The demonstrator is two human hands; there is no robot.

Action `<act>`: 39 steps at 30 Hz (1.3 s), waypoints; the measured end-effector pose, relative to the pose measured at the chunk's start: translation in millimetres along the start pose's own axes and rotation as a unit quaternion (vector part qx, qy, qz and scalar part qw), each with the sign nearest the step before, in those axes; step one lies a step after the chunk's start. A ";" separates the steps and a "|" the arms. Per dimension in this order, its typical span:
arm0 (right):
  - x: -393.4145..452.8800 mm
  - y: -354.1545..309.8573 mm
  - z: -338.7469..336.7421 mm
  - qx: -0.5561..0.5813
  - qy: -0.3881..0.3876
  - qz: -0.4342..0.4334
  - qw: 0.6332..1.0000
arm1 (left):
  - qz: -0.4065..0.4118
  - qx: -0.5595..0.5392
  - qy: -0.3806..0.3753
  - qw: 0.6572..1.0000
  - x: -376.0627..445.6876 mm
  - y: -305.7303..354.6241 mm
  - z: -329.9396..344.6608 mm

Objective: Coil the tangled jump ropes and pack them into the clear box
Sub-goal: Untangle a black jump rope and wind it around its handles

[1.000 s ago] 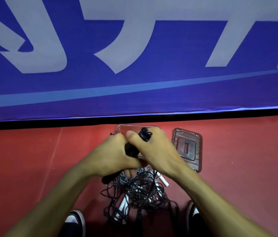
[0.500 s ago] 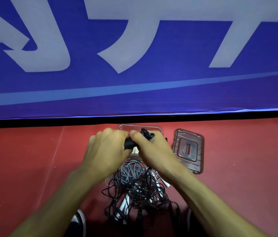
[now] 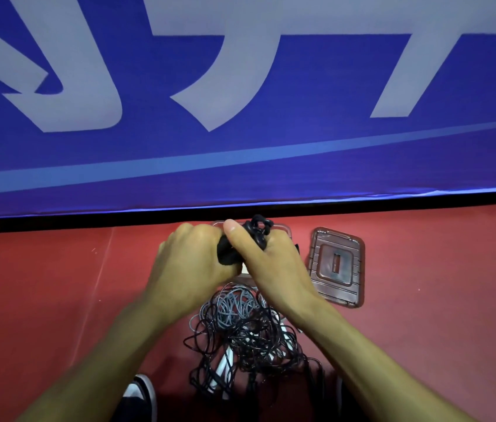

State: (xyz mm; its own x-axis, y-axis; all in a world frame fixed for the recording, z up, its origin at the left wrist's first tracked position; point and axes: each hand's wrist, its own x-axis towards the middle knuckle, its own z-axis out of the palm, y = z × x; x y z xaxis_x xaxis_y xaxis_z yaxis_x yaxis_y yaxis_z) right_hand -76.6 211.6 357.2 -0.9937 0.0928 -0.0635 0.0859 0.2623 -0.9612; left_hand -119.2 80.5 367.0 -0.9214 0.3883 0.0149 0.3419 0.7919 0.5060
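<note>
Jump ropes [image 3: 246, 339] mostly lie tangled on the red floor [image 3: 42, 300] beneath my wrists. My left hand [image 3: 192, 269] and right hand [image 3: 268, 260] clench one black bundle [image 3: 257, 234] over, I think, the clear box [image 3: 283, 231]. Coiling seems finished; next I lower it inside.

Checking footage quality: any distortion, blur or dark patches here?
Head view: wide-angle bending curves the banner edge; both hands, left hand and right hand, look slightly soft; the rope pile sinks into shadow toward the bottom edge; no strong glare.
</note>
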 end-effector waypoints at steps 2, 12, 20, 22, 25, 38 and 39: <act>-1.2 -2.8 -8.4 0.004 -0.052 -0.024 0.998 | -0.003 -0.129 -0.123 0.984 3.9 -5.5 -7.6; -4.2 -1.3 -9.0 -0.084 -0.010 0.047 0.995 | -0.006 0.037 -0.070 0.997 -1.2 -1.5 -5.5; 1.6 11.9 -1.4 0.050 -0.003 0.125 0.991 | 0.032 0.133 0.023 0.990 -13.5 9.9 11.3; 3.8 10.3 -6.1 0.017 -0.031 0.080 0.996 | 0.015 0.061 0.000 0.998 -8.2 8.7 12.0; 6.0 6.0 -17.5 0.009 -0.068 0.038 0.997 | -0.021 -0.147 -0.175 0.973 3.7 1.5 -5.5; 2.8 1.3 -8.2 -0.031 -0.027 0.011 0.999 | -0.003 -0.026 -0.092 0.995 -1.4 6.1 -4.8; 2.1 -0.5 -12.2 -0.038 -0.053 -0.005 0.998 | -0.004 -0.133 -0.179 0.975 -1.2 5.6 -11.5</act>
State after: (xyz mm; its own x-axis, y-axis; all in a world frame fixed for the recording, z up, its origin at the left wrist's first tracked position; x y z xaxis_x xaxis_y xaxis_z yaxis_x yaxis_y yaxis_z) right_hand -77.8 223.4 360.8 -0.9962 -0.0108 -0.0865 0.0779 0.3346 -0.9391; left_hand -118.2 79.0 379.7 -0.7842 0.5602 -0.2669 0.2318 0.6633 0.7115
